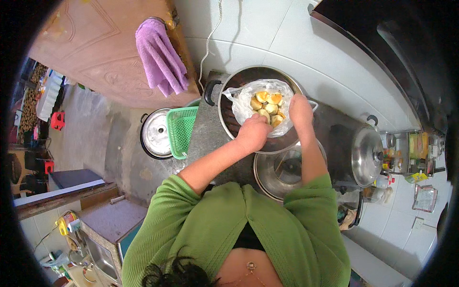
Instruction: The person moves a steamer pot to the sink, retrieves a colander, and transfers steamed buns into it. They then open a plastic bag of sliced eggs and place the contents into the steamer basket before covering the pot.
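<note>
A clear plastic bag (pixel 240 102) lies opened out inside a large round metal pan (pixel 228 123). Several small round golden-brown pastries (pixel 272 108) are heaped in the bag. At the near left of the heap, my left hand (pixel 254 132) has its fingertips on the pastries or the bag's front edge; whether they grip one is hidden. My right hand (pixel 300 112) pinches the right side of the bag near the pan's rim. Below the pan, partly under its near edge, is a round metal lid with a glass centre (pixel 288 166).
A green plastic basket (pixel 181 129) and a pot with a metal lid (pixel 155 134) stand left of the dark counter (pixel 206 125). To the right is a lidded metal pot (pixel 367 156) before a condiment rack (pixel 408 152). A purple towel (pixel 163 59) hangs by the door (pixel 96 50).
</note>
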Action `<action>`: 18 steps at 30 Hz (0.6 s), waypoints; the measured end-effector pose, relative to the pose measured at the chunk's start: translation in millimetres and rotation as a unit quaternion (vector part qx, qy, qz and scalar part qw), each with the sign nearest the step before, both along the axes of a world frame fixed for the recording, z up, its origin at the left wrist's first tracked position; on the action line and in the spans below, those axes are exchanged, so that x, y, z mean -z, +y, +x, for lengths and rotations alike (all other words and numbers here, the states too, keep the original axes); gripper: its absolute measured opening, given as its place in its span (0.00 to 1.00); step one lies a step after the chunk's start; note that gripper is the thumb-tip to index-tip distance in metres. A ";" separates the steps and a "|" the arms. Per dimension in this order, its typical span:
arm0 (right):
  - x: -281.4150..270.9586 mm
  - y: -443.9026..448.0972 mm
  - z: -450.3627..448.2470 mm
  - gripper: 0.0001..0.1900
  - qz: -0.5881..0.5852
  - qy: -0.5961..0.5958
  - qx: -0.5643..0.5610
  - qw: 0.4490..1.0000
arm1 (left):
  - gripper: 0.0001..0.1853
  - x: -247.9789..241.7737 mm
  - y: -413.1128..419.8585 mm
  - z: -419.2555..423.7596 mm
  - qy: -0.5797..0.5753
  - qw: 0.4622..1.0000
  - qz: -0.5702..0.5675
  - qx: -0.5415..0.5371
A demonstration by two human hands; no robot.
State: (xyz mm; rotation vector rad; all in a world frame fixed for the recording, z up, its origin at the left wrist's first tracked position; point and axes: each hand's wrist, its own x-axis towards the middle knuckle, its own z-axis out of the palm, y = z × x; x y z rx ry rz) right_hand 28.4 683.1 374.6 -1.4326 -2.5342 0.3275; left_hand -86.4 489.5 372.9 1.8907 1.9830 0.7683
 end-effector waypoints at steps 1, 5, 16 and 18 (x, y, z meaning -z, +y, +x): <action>6.1 3.9 4.2 0.12 0.013 0.071 0.006 0.997 | 0.14 1.7 -2.7 0.4 0.009 1.000 0.004 0.013; 24.9 33.0 11.1 0.09 -0.334 0.497 0.169 0.783 | 0.10 9.3 -6.2 2.7 0.045 0.995 -0.078 0.049; -30.3 -12.5 25.5 0.17 0.277 0.169 -0.139 0.936 | 0.08 9.1 14.6 -28.2 0.088 0.994 -0.042 -0.047; -37.8 -27.3 19.1 0.16 0.213 0.121 -0.290 0.925 | 0.09 10.0 30.1 -37.7 0.117 0.983 -0.089 -0.113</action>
